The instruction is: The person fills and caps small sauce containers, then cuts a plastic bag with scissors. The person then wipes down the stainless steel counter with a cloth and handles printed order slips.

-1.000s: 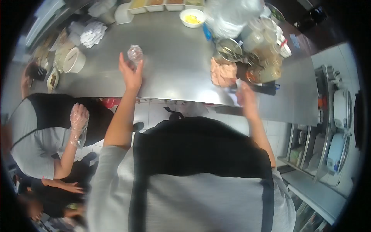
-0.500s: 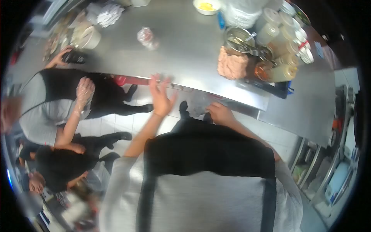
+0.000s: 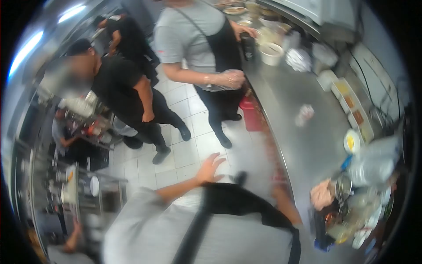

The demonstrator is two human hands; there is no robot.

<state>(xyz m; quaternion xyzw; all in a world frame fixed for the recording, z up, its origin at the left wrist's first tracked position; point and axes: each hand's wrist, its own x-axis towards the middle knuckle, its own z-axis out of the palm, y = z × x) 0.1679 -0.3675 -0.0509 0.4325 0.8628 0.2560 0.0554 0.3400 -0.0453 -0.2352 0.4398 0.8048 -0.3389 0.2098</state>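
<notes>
My left hand (image 3: 211,169) is held out in front of the black apron (image 3: 237,200), over the tiled floor, fingers spread and nothing in them. Beside the steel counter's edge, my right hand (image 3: 280,187) is smeared by motion, so its fingers cannot be made out. On the steel counter (image 3: 285,119) lies a small wrapped bundle (image 3: 304,115). To the right are a pinkish block (image 3: 322,195), a metal pot (image 3: 343,187) and a white bowl with yellow food (image 3: 351,141).
Across the counter corner, a person in grey (image 3: 189,39) wears a clear glove and grips a black container (image 3: 247,46). Another person in black (image 3: 123,83) stands further left. A red bin (image 3: 251,115) is under the counter. Shelves (image 3: 94,185) stand at the left.
The view has swung left, so the counter now lies to the right and more people and floor show. My left hand is lower, near the apron; my right hand has become blurred.
</notes>
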